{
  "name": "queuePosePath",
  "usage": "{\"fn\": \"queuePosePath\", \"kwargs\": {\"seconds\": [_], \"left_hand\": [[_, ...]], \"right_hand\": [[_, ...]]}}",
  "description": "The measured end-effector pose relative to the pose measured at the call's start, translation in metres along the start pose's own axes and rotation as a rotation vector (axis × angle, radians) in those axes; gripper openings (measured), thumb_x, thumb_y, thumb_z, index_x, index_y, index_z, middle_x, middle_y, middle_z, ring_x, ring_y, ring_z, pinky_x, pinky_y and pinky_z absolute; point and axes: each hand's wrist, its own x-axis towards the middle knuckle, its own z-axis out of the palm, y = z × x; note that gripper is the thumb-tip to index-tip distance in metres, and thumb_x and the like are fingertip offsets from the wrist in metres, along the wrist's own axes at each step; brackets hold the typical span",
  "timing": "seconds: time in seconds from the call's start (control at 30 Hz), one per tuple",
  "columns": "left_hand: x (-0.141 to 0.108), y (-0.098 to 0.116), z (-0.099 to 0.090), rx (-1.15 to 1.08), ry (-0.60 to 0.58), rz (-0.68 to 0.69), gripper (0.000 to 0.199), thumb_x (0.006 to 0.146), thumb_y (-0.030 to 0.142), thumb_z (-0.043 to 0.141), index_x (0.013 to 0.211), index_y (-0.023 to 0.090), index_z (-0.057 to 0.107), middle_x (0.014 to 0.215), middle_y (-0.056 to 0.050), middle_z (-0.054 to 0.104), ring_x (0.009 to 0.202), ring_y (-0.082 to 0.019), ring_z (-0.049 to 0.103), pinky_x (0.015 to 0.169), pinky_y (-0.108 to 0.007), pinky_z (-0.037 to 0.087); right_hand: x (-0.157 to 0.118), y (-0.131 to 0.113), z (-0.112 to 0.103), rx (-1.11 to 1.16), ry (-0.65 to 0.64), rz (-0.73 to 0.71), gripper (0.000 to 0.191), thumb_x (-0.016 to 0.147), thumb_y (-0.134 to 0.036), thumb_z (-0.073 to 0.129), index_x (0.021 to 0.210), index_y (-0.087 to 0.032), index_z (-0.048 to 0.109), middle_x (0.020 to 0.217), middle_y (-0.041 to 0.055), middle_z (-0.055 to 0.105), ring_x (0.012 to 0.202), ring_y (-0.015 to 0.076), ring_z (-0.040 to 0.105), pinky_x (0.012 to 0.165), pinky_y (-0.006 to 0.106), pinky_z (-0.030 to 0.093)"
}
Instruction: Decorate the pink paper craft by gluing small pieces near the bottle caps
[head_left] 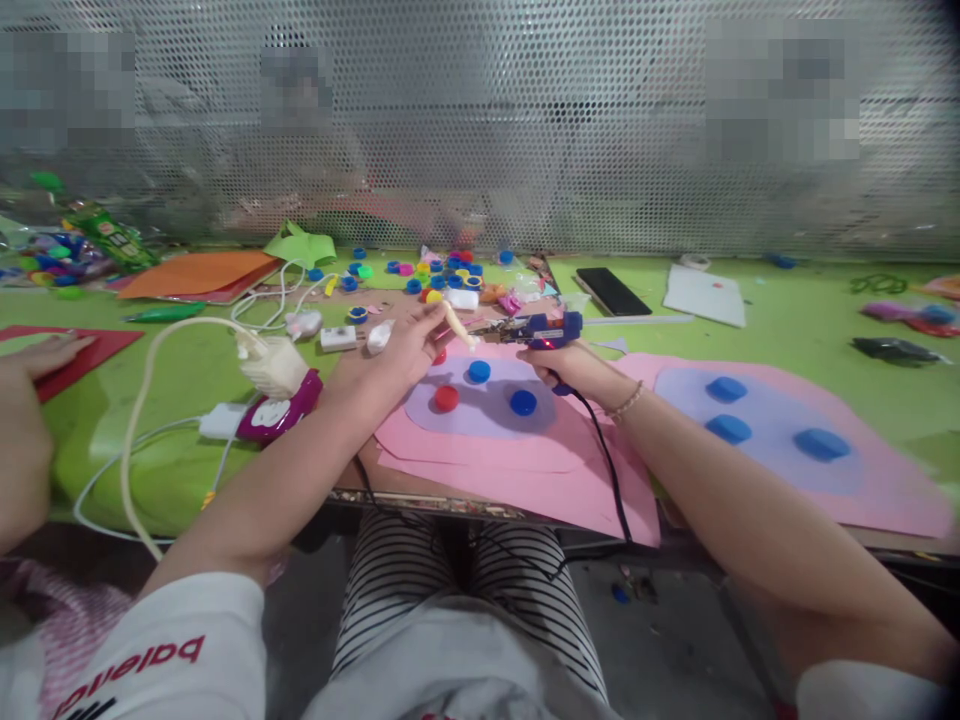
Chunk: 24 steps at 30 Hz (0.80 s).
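Note:
My left hand [421, 338] pinches a small cream-coloured curved piece [459, 326] above the paper. Wrapped round the handle of a blue glue gun [551, 330] is my right hand [562, 365]; the gun's nozzle points left, close to the cream piece. Below them lies a pink sheet [480, 455] with a lilac shape [484, 410] on it. On the lilac shape are blue caps [523, 403] and red caps [446, 398]. To the right, a second pink sheet [900, 490] bears a lilac shape with three blue caps [821, 444].
Loose caps [414, 286] lie scattered at the back centre. A black phone [613, 291] and white card [705, 295] are behind. At left are a purple power strip [279, 408], cables, orange paper [199, 274] and another person's hand [56, 355] on red card [112, 350].

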Motion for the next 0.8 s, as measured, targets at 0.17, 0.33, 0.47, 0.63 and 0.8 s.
{"fn": "queuePosePath", "kwargs": {"seconds": [0.17, 0.33, 0.47, 0.63, 0.8], "left_hand": [[0.002, 0.001, -0.001, -0.021, -0.009, 0.027, 0.006, 0.073, 0.011, 0.064, 0.069, 0.015, 0.064, 0.069, 0.002, 0.062, 0.066, -0.007, 0.058, 0.074, -0.024, 0.050], [0.003, 0.000, -0.003, -0.022, -0.024, 0.040, 0.005, 0.073, 0.012, 0.064, 0.070, 0.015, 0.065, 0.068, 0.001, 0.062, 0.065, -0.007, 0.058, 0.071, -0.023, 0.050], [0.003, 0.000, -0.003, -0.023, -0.042, 0.047, 0.004, 0.072, 0.013, 0.065, 0.070, 0.016, 0.065, 0.070, 0.001, 0.063, 0.067, -0.007, 0.058, 0.071, -0.022, 0.050], [0.002, 0.001, -0.002, -0.020, -0.027, 0.034, 0.005, 0.074, 0.013, 0.064, 0.071, 0.016, 0.065, 0.071, 0.001, 0.063, 0.067, -0.007, 0.058, 0.071, -0.022, 0.050], [0.002, 0.001, -0.002, -0.024, -0.032, 0.042, 0.004, 0.073, 0.014, 0.065, 0.071, 0.016, 0.065, 0.069, 0.001, 0.062, 0.066, -0.007, 0.058, 0.069, -0.021, 0.050]], "right_hand": [[-0.001, 0.001, -0.003, 0.124, -0.042, -0.022, 0.025, 0.065, -0.033, 0.064, 0.052, -0.014, 0.054, 0.039, -0.0042, 0.042, 0.037, 0.0062, 0.037, 0.041, 0.022, 0.028], [0.000, 0.004, -0.006, 0.265, -0.148, -0.123, 0.017, 0.066, -0.030, 0.063, 0.065, -0.013, 0.061, 0.038, -0.0056, 0.041, 0.038, 0.0064, 0.036, 0.041, 0.022, 0.026], [0.007, 0.009, -0.004, 0.232, -0.081, -0.086, 0.024, 0.067, -0.034, 0.066, 0.056, -0.014, 0.057, 0.037, -0.0047, 0.041, 0.035, 0.0060, 0.036, 0.039, 0.022, 0.027], [0.009, 0.007, -0.001, 0.211, 0.050, 0.008, 0.031, 0.062, -0.032, 0.071, 0.050, -0.017, 0.047, 0.041, -0.0038, 0.045, 0.033, 0.0061, 0.037, 0.035, 0.022, 0.028], [-0.003, -0.007, -0.002, 0.107, 0.061, 0.045, 0.032, 0.067, -0.027, 0.067, 0.049, -0.017, 0.043, 0.041, -0.0043, 0.042, 0.036, 0.0053, 0.037, 0.037, 0.021, 0.030]]}}
